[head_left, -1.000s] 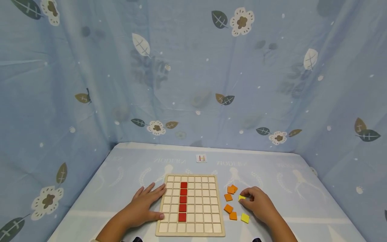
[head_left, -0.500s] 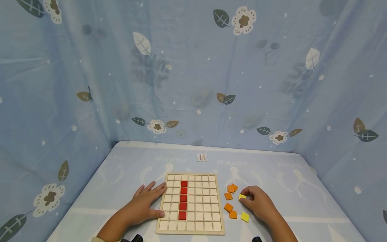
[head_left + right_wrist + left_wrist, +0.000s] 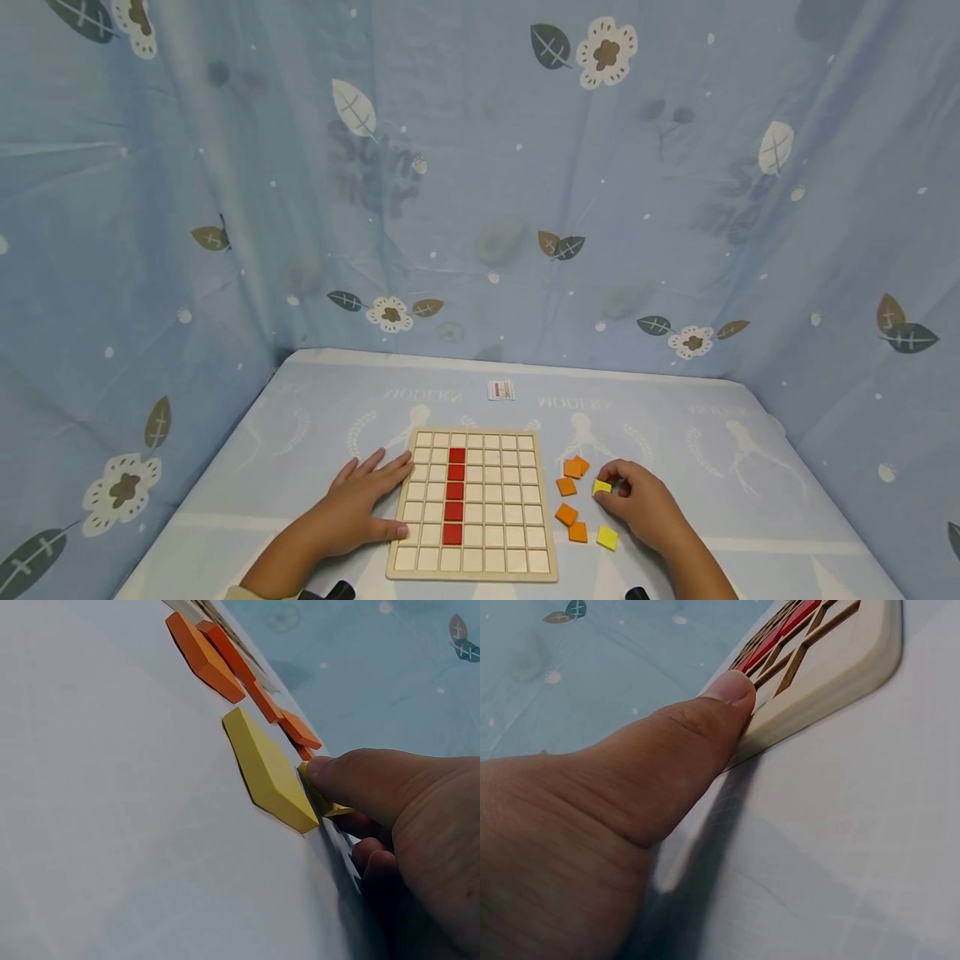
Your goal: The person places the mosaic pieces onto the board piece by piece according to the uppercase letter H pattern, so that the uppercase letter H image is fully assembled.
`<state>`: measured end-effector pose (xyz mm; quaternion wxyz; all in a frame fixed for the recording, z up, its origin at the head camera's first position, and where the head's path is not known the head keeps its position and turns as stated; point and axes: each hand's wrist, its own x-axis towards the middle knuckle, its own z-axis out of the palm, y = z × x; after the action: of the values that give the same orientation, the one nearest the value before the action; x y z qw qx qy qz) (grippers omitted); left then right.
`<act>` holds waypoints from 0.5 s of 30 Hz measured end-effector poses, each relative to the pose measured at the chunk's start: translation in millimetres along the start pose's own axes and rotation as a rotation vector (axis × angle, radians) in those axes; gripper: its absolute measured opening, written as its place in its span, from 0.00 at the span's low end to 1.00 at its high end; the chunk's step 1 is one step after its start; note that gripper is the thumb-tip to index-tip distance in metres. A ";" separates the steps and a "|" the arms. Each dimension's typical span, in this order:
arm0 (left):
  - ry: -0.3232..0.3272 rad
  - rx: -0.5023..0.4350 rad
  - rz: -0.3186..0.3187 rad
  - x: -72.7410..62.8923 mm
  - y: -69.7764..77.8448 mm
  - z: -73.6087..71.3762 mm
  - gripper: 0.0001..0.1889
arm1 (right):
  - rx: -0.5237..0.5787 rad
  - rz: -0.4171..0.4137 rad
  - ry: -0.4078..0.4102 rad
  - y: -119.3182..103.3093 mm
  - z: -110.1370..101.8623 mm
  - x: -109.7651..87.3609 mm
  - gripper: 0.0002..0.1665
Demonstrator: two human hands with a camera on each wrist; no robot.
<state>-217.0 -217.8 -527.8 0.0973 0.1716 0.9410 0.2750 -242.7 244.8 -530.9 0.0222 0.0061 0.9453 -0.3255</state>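
A wooden grid board (image 3: 517, 577) lies flat on the table, with a column of several red tiles (image 3: 453, 492) in its cells. My left hand (image 3: 352, 508) rests at the board's left edge, fingers spread, and its thumb (image 3: 697, 712) presses on the rim in the left wrist view. Right of the board, my right hand (image 3: 643, 504) pinches a yellow tile (image 3: 602, 487) between thumb and fingers, low over the table. Part of that tile is hidden behind the thumb (image 3: 352, 776) in the right wrist view. Another yellow tile (image 3: 607, 537) lies flat just nearer the person.
Several orange tiles (image 3: 566, 515) lie scattered between the board and my right hand. A small printed card (image 3: 501, 390) with a coloured grid lies on the table (image 3: 315, 392) beyond the board. A blue patterned curtain (image 3: 480, 183) surrounds the table's back and sides.
The head view has shifted slightly. My right hand has tilted a little, and slightly more of the pinched yellow tile shows. My left hand stays on the board's edge.
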 end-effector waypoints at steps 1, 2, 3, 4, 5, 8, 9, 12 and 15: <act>0.001 -0.001 0.000 -0.2 0.3 -0.1 0.54 | 0.002 0.001 0.000 -0.1 0.0 -0.1 0.14; 0.002 -0.002 0.001 -0.4 0.5 -0.2 0.54 | 0.003 0.003 0.001 -0.1 -0.1 -0.2 0.14; 0.002 -0.002 0.003 -0.5 0.6 -0.2 0.54 | 0.004 0.006 0.001 0.1 -0.1 -0.3 0.14; 0.002 -0.002 0.004 -0.5 0.6 -0.2 0.54 | 0.005 0.008 0.001 0.2 -0.1 -0.2 0.14; 0.002 -0.003 0.006 -0.4 0.7 -0.3 0.54 | 0.007 0.009 0.000 0.3 -0.1 -0.1 0.14; 0.002 -0.003 0.009 -0.3 0.7 -0.6 0.54 | 0.007 0.010 0.005 0.8 0.1 0.3 0.13; 0.001 -0.003 0.009 -0.2 0.6 -0.7 0.54 | 0.008 0.010 0.006 0.9 0.1 0.5 0.13; -0.001 -0.006 0.010 -0.1 0.1 -0.8 0.54 | 0.006 0.008 0.015 1.0 0.0 1.0 0.12; -0.005 -0.009 0.011 0.1 -0.8 -0.7 0.54 | 0.007 0.009 0.022 1.0 -1.1 1.6 0.10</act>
<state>-217.5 -218.7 -527.6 0.0987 0.1770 0.9386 0.2791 -244.3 246.2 -530.7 0.0132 0.0142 0.9444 -0.3284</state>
